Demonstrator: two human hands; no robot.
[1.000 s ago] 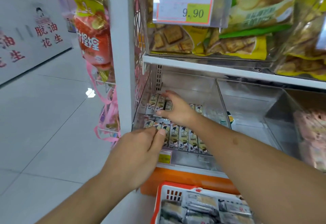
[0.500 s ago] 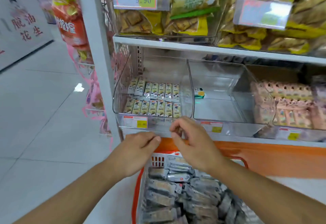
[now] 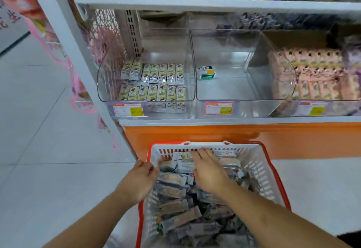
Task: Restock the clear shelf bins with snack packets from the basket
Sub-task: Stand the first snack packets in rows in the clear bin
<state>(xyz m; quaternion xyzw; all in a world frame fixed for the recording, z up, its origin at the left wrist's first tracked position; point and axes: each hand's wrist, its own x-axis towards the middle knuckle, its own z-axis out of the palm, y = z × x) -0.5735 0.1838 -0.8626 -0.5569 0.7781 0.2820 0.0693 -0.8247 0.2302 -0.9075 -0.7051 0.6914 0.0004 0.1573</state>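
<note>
A white and orange basket (image 3: 259, 166) full of grey snack packets (image 3: 173, 191) sits on the floor below the shelf bins (image 3: 146, 83). The right hand (image 3: 208, 171) lies flat, fingers straight, on the packets. The left hand (image 3: 139, 179) curls over the basket's left rim; whether it grips a packet is unclear.

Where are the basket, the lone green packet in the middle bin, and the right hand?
basket (image 3: 261, 166), head view, on its white right wall.
green packet (image 3: 206, 72), head view, on the middle of its face.
right hand (image 3: 208, 169), head view, on the back of the hand, above the packets in the basket.
</note>
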